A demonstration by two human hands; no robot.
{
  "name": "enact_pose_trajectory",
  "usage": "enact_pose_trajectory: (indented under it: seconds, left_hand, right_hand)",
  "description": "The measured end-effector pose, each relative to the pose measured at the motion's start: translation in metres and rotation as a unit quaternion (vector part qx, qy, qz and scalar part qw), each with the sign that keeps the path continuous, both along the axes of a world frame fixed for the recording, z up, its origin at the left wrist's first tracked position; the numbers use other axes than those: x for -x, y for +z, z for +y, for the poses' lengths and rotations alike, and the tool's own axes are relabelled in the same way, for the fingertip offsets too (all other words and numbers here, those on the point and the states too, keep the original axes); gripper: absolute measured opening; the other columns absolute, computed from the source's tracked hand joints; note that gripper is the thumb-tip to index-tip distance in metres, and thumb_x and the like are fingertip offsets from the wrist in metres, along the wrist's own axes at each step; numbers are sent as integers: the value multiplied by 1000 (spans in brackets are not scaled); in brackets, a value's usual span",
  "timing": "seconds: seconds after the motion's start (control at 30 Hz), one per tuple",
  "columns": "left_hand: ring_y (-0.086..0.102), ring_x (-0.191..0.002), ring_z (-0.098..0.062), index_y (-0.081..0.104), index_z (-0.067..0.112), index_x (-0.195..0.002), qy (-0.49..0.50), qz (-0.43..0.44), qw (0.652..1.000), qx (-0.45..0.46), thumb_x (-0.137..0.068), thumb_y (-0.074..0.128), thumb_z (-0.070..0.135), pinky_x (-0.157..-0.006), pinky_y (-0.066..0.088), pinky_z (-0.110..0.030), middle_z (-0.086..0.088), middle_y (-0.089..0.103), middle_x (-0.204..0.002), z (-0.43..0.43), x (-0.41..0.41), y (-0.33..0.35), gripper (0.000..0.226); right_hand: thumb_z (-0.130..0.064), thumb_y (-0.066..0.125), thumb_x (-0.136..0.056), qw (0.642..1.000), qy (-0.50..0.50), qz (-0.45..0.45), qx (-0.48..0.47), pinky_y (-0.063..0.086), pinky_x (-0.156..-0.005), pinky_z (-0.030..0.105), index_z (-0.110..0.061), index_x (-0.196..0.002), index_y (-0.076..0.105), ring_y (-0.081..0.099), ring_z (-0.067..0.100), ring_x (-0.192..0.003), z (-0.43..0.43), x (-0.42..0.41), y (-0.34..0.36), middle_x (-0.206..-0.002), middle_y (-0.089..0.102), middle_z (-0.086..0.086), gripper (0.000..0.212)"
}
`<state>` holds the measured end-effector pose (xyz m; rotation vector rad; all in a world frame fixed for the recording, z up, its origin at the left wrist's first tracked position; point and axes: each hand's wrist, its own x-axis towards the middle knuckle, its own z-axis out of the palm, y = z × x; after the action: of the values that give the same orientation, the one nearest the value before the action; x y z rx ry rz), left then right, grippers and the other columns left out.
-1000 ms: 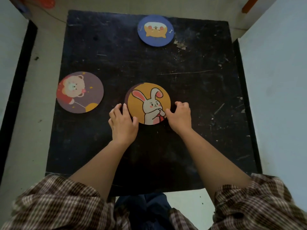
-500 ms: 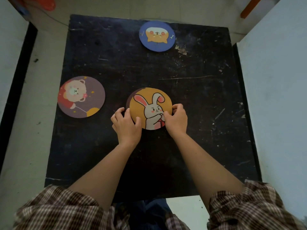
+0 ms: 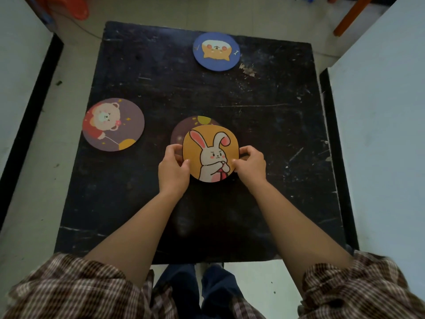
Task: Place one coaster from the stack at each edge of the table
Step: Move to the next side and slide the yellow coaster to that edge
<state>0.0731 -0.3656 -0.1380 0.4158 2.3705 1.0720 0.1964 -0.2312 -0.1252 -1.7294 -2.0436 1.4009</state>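
Observation:
An orange coaster with a white rabbit (image 3: 210, 148) is held above the middle of the black table (image 3: 264, 139). My left hand (image 3: 173, 168) pinches its left rim and my right hand (image 3: 250, 165) pinches its right rim. Under it, partly hidden, lies a dark purple coaster (image 3: 184, 130) with a yellow patch at its far edge. A purple bear coaster (image 3: 113, 124) rests at the table's left edge. A blue coaster with an orange animal face (image 3: 216, 51) rests at the far edge.
White walls or panels stand close on the left (image 3: 20, 72) and right (image 3: 386, 125) of the table. Light floor shows beyond the far edge, with an orange object (image 3: 69, 5) at top left. My legs show below the near edge.
Both hands have closed on the rabbit coaster and lifted it toward me, off the stack. The purple coaster beneath it has come into view.

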Motion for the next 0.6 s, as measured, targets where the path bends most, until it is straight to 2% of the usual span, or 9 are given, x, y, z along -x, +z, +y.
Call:
enact_pose_trajectory:
  seconds: [0.07,0.13,0.3,0.4,0.6]
  left_hand:
    - [57,-82,-7,50,21,-119,5,8,1000,0,-86,62,13,-58,35,-12,17,52,-80,-8,-15,0,35]
    - [57,-81,-8,50,21,-125,9,15,1000,5,-86,63,13,-59,36,-14,15,54,-81,-16,-33,-1,41]
    - [56,-83,-11,48,18,-132,26,25,999,12,-88,61,14,-72,43,-26,8,58,-84,-37,-75,0,46]
    - [57,-82,-12,51,19,-129,34,28,999,7,-88,61,14,-71,43,-27,7,58,-84,-48,-97,-2,43]
    - [56,-78,-7,53,22,-126,31,28,999,26,-87,63,15,-71,45,-26,15,56,-79,-67,-121,-9,41]
  right_hand:
    - [-5,68,-76,1000,6,5,18,55,-60,28,-29,-76,53,64,11,-72,-6,-17,1,-79,63,-4,28]
    - [-4,67,-76,999,13,11,41,59,-64,34,-27,-77,55,67,15,-75,-12,-36,0,-81,64,-1,26]
    - [-11,66,-83,997,30,2,78,57,-71,32,-19,-90,61,66,15,-82,-23,-79,-4,-91,66,3,12]
    - [-13,66,-83,995,31,5,90,54,-74,32,-16,-92,65,64,15,-84,-32,-102,-4,-89,67,2,9]
    - [-12,68,-82,992,26,-6,124,55,-79,34,-16,-90,67,64,15,-86,-47,-131,-11,-90,67,3,8]
